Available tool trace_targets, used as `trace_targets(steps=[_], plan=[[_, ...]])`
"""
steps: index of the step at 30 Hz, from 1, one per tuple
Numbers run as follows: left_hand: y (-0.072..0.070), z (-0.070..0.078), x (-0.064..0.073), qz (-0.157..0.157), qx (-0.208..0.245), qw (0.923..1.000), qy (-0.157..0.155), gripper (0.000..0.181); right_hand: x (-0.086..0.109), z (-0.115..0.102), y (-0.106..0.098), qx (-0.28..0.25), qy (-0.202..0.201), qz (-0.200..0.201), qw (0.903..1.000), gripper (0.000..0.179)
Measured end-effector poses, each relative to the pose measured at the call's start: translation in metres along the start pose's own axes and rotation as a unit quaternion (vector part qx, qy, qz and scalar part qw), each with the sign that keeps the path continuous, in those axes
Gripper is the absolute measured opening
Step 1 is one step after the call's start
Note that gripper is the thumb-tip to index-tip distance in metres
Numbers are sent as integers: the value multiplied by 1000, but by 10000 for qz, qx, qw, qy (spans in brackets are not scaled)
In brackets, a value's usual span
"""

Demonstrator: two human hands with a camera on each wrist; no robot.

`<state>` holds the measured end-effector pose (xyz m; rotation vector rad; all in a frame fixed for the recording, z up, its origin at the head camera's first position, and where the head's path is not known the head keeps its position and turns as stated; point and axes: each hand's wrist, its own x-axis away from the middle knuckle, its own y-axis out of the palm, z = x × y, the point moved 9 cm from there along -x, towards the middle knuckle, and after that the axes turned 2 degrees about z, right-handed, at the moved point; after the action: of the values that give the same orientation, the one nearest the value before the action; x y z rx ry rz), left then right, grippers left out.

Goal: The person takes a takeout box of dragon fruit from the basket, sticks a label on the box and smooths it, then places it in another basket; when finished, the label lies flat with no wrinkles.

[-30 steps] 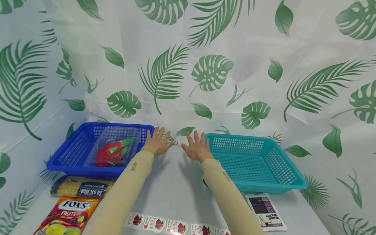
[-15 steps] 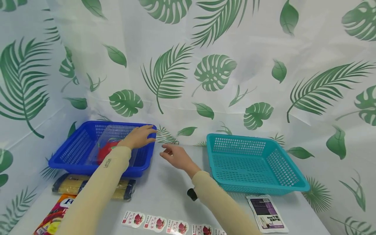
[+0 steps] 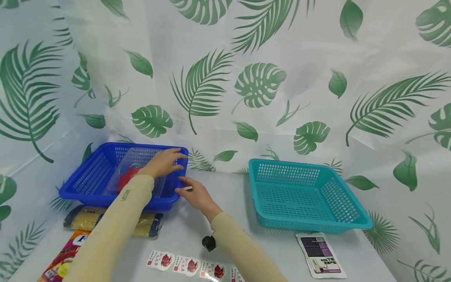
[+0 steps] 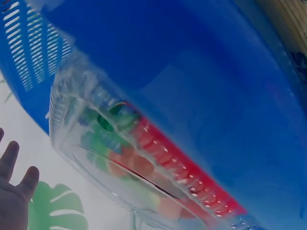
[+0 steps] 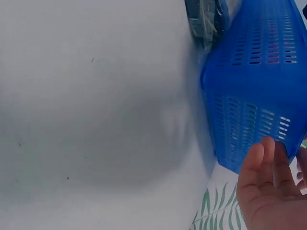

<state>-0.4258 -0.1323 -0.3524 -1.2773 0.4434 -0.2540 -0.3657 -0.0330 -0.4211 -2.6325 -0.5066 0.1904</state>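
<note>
Cream sleeves lead down to two bare hands, and both hands are now at the right end of the blue basket. The left hand is over the basket, with its fingers apart and near the right rim; I cannot tell if it touches. The right hand has just come in. Half a second ago there was a gap between it and the basket, and now its fingertips are at the outside of the right wall. Its fingers look close together and fairly straight, and I see nothing pinched in them. A full second ago, both hands were spread out between the two baskets.

So I think the work now is at the blue basket. It looks like an early part, as the basket sits in about the same place.

In the basket, partly under the left hand, lies a clear box with something red and some green inside. Just in front of the basket is the pasta, then the candy bag. A row of stickers lies on the white worktop. Farther right, well apart from the hands, are the teal basket and a pouch.
</note>
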Motion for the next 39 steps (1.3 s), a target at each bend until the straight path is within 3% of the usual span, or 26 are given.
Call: trace_targets(steps=[5, 11, 17, 24, 28, 31, 35, 37, 39], plan=[[-7, -14, 5, 42, 315, 9991, -298, 47, 0, 5, 1, -243, 103, -13, 9997, 50], [-18, -48, 21, 34, 947, 9919, -842, 51, 2, 8, 3, -319, 187, -14, 9993, 52], [-25, -97, 55, 149, 1459, 9799, -1351, 52, 3, 12, 4, -429, 369, -39, 9984, 52], [-21, -142, 97, 140, 1585, 9718, -1737, 54, 3, 11, 3, -404, 344, -75, 9986, 53], [-11, -154, 113, -313, 1962, 9600, -1974, 66, 3, 12, 3, -410, 366, -88, 9984, 53], [0, -155, 120, -738, 2425, 9428, -2165, 76, 2, 12, 5, -406, 378, -111, 9984, 53], [11, -153, 123, -1031, 2900, 9245, -2247, 82, 2, 12, 7, -381, 372, -145, 9985, 53], [13, -152, 122, -1072, 3026, 9204, -2230, 81, 3, 11, 7, -378, 367, -155, 9985, 52], [14, -152, 121, -1016, 2954, 9253, -2151, 82, 3, 10, 8, -394, 373, -164, 9984, 52]])
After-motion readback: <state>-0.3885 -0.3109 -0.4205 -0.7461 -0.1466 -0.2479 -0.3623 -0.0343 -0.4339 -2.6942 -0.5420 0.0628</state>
